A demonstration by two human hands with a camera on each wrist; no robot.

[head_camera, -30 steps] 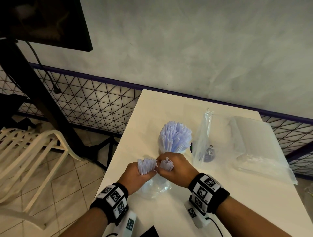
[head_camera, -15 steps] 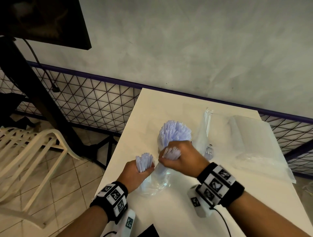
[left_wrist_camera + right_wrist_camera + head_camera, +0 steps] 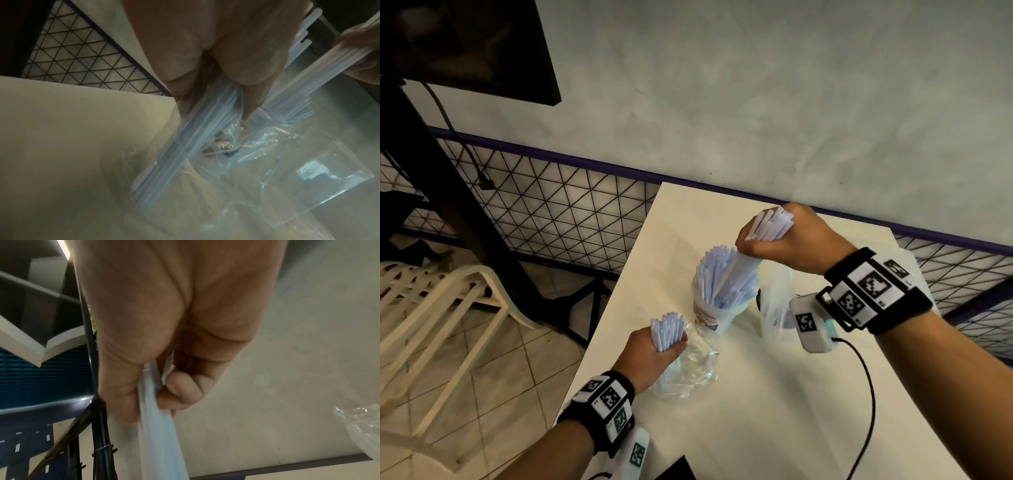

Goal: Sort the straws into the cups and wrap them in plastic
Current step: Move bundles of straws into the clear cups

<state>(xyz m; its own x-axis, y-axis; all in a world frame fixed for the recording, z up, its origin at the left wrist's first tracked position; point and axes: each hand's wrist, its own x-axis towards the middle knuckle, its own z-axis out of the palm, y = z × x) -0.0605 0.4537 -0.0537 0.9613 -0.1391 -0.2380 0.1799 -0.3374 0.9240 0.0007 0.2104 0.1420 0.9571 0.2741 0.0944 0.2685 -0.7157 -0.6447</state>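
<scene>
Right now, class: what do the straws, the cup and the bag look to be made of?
Straws: thin matte plastic, pale bluish-white, stiff straight tubes. Cup: probably plastic, whitish and slightly see-through, with a printed label. Bag: clear glossy plastic film; it crinkles and shows bright glints.

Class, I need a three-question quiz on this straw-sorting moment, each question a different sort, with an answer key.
1. True or false: the right hand holds its bundle of straws above the cup already packed with straws.
2. Multiple choice: the left hand grips (A) an empty cup, (B) a bunch of straws partly inside a clear plastic bag, (C) the black cable.
3. Fill in: the cup stands on the white ____.

Key: 1 true; 2 B; 3 table.
</scene>
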